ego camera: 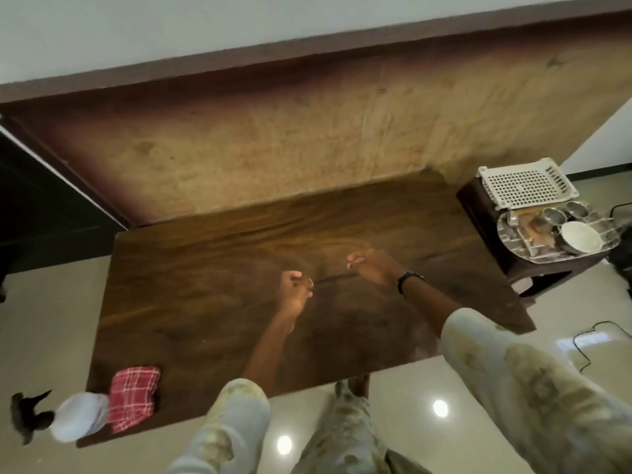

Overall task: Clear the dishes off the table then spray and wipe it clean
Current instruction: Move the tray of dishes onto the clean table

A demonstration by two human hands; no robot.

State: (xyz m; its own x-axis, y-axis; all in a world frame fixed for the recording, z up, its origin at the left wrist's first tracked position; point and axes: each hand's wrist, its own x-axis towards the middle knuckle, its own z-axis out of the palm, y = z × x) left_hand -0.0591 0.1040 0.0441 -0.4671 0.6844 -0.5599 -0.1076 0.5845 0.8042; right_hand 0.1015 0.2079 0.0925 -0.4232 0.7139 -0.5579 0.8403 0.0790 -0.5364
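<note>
The dark wooden table (pixel 212 289) stands before me with no dishes on its top. Both hands hover over its middle and hold nothing. My left hand (pixel 294 291) has its fingers curled in loosely. My right hand (pixel 372 266) reaches forward with fingers bent and relaxed; a dark band circles its wrist. A red checked cloth (pixel 132 397) lies folded at the table's near left corner. Right beside it stands a white spray bottle (pixel 79 418) with a black trigger head, tilted over the table edge. The dishes (pixel 561 234), steel cups, a white bowl and a steel tray, sit on a small dark side table (pixel 478 206) at the right.
A white plastic basket (pixel 526 183) rests upside down behind the dishes on the side table. A wood-panelled wall runs along the table's far edge. Glossy pale floor surrounds the table, with a black cable (pixel 591 333) lying at the right. Dark furniture stands at the far left.
</note>
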